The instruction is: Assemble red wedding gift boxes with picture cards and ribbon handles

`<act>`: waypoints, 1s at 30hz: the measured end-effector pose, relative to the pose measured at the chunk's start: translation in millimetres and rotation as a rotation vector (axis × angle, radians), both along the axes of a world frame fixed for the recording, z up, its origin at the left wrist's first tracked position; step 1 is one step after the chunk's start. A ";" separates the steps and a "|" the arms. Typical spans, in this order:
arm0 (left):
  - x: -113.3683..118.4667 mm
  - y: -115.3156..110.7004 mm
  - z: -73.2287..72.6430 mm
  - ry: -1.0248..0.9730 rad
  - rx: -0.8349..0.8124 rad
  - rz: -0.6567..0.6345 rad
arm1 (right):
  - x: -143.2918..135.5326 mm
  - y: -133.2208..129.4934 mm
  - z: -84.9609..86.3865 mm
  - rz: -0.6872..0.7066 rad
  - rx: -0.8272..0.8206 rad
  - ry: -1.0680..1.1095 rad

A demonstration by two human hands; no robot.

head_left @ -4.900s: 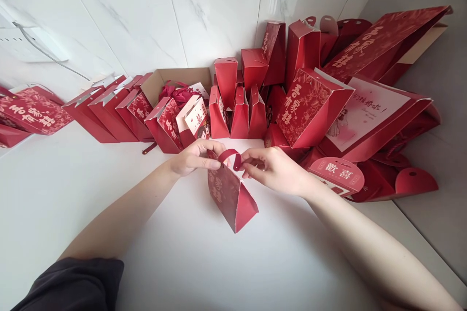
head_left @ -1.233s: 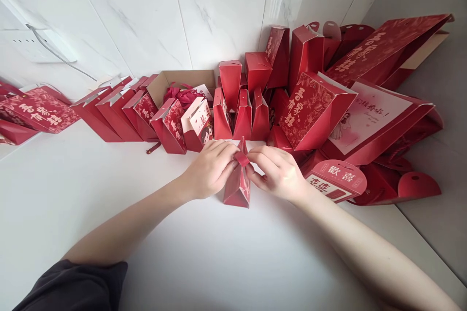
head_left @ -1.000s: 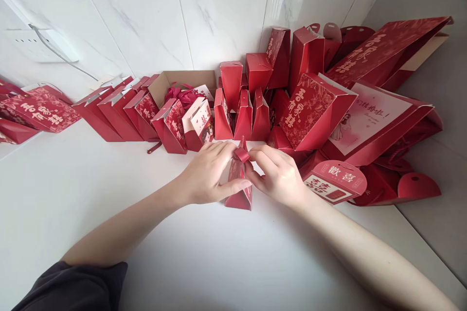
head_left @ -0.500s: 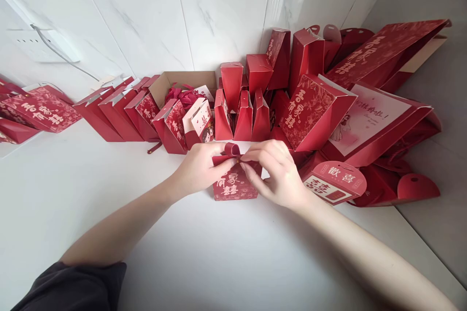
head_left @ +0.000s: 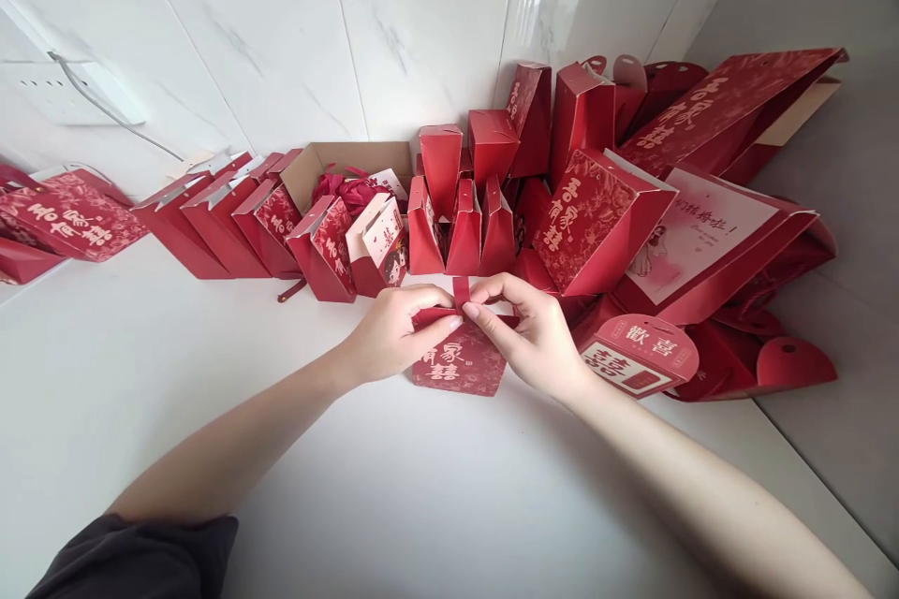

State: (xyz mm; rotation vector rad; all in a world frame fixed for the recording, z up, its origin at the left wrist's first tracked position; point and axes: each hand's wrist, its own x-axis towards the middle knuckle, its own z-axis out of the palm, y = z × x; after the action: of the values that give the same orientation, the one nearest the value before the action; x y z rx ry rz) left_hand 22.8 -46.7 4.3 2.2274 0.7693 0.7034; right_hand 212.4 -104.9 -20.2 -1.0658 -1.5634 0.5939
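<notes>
A small red gift bag [head_left: 460,367] with pale printed characters stands on the white table in front of me. At its top edge a dark red ribbon [head_left: 461,289] sticks up between my hands. My left hand [head_left: 400,328] pinches the ribbon at the bag's top from the left, thumb pressed against the fingers. From the right, my right hand [head_left: 530,323] pinches the same ribbon, its thumb near the left fingertips. My fingers cover the point where the ribbon meets the bag.
Behind my hands a cardboard box [head_left: 302,176] holds red ribbons. Red gift bags [head_left: 203,220] line the wall to its left. Larger red bags [head_left: 594,225] crowd the right corner, with a rounded-top box [head_left: 642,351] near my right wrist. A socket with a cable [head_left: 105,103] is at left.
The ribbon loop that curled above the bag now shows as an upright strip. My right fingers have closed in on it, and the view has shifted slightly.
</notes>
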 end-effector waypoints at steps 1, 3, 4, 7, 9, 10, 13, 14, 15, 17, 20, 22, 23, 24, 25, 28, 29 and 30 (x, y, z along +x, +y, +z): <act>0.1 0.7 -0.8 -0.003 0.004 0.001 | 0.6 1.3 -1.9 0.003 -0.009 0.041; 0.9 1.5 -2.2 -0.024 0.003 0.004 | 2.3 3.7 -4.0 0.015 -0.018 0.124; 1.5 1.7 -2.8 -0.037 0.000 0.008 | 3.2 4.4 -4.0 0.020 -0.019 0.153; 3.4 1.7 -3.4 -0.071 -0.006 0.010 | 3.9 3.5 -0.6 0.031 0.007 0.131; 4.3 1.3 -2.9 -0.082 -0.003 0.001 | 2.5 1.6 1.9 0.023 0.071 0.046; 4.5 1.1 -2.6 -0.085 0.002 -0.004 | 1.5 0.9 2.4 0.012 0.096 0.006; 4.4 1.0 -2.2 -0.072 0.034 -0.006 | -0.5 1.2 0.3 -0.009 0.044 0.027; 4.3 1.2 -2.3 -0.066 0.050 -0.002 | -0.6 2.1 -1.1 0.000 -0.005 0.076; 4.1 1.4 -2.5 -0.061 0.064 0.002 | -0.6 3.2 -2.5 0.017 -0.049 0.127; 3.7 2.0 -3.5 -0.055 0.079 0.004 | -0.3 5.3 -4.4 0.051 -0.093 0.199; 2.9 2.7 -5.4 -0.056 0.074 -0.007 | -0.3 6.5 -4.4 0.053 -0.093 0.219; 2.4 3.0 -6.7 -0.056 0.070 -0.017 | -0.4 6.0 -3.6 0.039 -0.095 0.213; 2.3 3.2 -7.3 -0.056 0.067 -0.024 | -0.4 5.7 -3.3 0.030 -0.096 0.208; 2.3 3.3 -7.6 -0.057 0.066 -0.030 | -0.3 5.3 -3.2 0.020 -0.095 0.204; 2.4 3.3 -7.8 -0.060 0.065 -0.034 | -0.1 4.9 -3.4 0.012 -0.092 0.200; 3.1 3.4 -7.8 -0.075 0.066 -0.041 | -0.1 4.4 -5.4 -0.004 -0.074 0.195; 3.3 3.4 -7.7 -0.078 0.066 -0.040 | -0.6 4.5 -6.4 -0.009 -0.067 0.197; 3.4 3.4 -7.8 -0.079 0.065 -0.038 | -1.2 4.6 -7.6 -0.016 -0.060 0.202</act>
State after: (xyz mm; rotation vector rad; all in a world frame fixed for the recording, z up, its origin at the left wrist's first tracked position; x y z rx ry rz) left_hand 26.2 -43.3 -3.5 2.2523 0.6719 0.8032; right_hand 211.1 -100.4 -27.8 -1.0285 -1.3674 0.7192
